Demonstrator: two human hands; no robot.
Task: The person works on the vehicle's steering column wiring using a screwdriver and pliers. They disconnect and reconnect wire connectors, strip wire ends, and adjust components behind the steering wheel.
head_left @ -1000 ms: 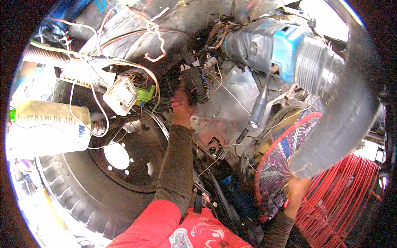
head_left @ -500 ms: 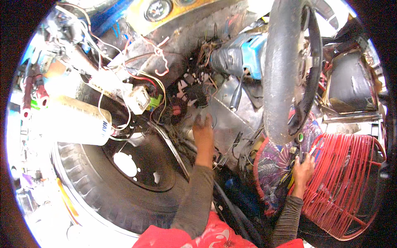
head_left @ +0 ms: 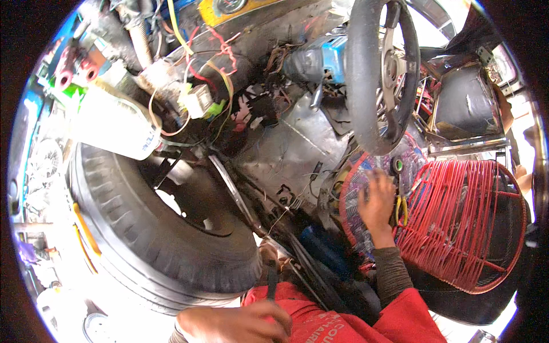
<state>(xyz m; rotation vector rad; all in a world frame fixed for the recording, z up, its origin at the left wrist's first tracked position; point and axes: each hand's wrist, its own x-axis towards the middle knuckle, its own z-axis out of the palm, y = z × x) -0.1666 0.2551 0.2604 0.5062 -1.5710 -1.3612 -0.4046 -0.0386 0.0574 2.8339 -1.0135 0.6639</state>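
My right hand (head_left: 377, 203) is over the patterned seat cushion (head_left: 354, 197), palm down with its fingers somewhat apart and nothing seen in them. Just right of it, pliers with yellow handles (head_left: 402, 211) lie beside the red-corded backrest (head_left: 457, 223). A small roll of tape (head_left: 397, 166) rests beyond the fingers. My left hand (head_left: 243, 323) is low at the front, close to my red shirt. Its fingers look bent but are smeared by motion. A dark strip (head_left: 272, 283) shows just beyond them; I cannot tell whether the hand touches it.
A black steering wheel (head_left: 366, 80) stands ahead, with a blue-cased column (head_left: 329, 60) behind it. Loose wires and a white connector (head_left: 199, 101) hang at the far left. A large tyre (head_left: 137, 228) fills the left, below a white cylinder (head_left: 114, 123). A black seat (head_left: 460, 103) is far right.
My left hand has drawn back from the wiring near the floor panel to my shirt. My right hand has moved left, off the pliers, and its fingers have spread. The view has shifted.
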